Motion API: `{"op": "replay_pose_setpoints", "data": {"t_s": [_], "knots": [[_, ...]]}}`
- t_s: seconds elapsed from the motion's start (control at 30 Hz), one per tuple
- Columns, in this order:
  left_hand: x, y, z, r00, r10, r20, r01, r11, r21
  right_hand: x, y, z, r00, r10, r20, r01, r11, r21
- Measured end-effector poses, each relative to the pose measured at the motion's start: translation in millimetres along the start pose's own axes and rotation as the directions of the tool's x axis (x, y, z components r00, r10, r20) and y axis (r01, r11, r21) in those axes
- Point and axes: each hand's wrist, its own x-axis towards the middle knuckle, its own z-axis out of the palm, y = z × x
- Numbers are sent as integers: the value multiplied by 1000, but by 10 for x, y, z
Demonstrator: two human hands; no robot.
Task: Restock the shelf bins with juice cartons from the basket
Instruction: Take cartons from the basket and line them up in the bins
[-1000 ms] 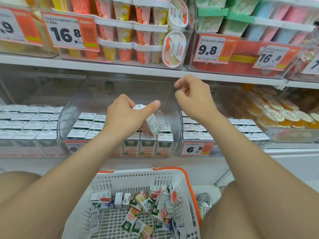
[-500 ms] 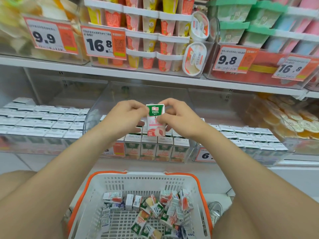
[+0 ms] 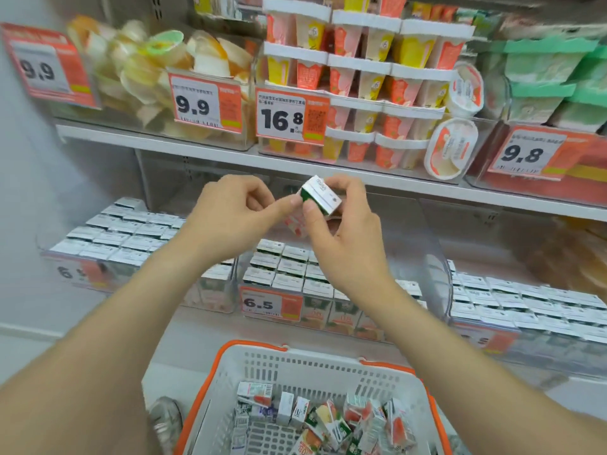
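Head view, centre: right hand (image 3: 341, 231) grips 1 juice carton (image 3: 320, 195), newly tipped for binning; left hand (image 3: 230, 215) seemingly pinches it.

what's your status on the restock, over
Holding carton: right hand grips it, left hand pinches its corner. Tilted above middle bin, not placed yet. Nothing blocking the bin; more cartons in basket.

I'm looking at the upper shelf (image 3: 157, 141): loose jelly cups (image 3: 154, 68) are sitting heaped behind a 9.9 price tag (image 3: 205, 103), stacked pudding cup packs (image 3: 361, 77) are standing behind a 16.8 price tag (image 3: 290, 116), and green-lidded tubs (image 3: 551, 77) are sitting above a 9.8 price tag (image 3: 525, 152).
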Motion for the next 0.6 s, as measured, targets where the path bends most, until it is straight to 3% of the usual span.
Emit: {"op": "replay_pose_setpoints", "data": {"t_s": [0.1,0.17,0.27,0.37,0.47,0.6], "knots": [[116,-438,-324,985,-72,155,36,975,221,117,-128,428,997,-58,59,58,998,-5],[210,-861,-465,945,-192,265,71,911,405,194,-147,766,986,-104,129,109,994,-32],[283,-1444,-591,868,-402,292,160,782,602,320,-133,1308,957,-172,234,199,975,-99],[289,-1856,-695,830,-498,249,248,731,636,504,-100,1769,932,-152,330,209,967,-144],[261,-2228,-787,843,-509,177,279,693,664,747,-73,2166,923,-79,376,174,959,-225],[215,-2443,-847,827,-528,196,283,690,666,1071,27,2680,912,-33,408,186,921,-342]]}}
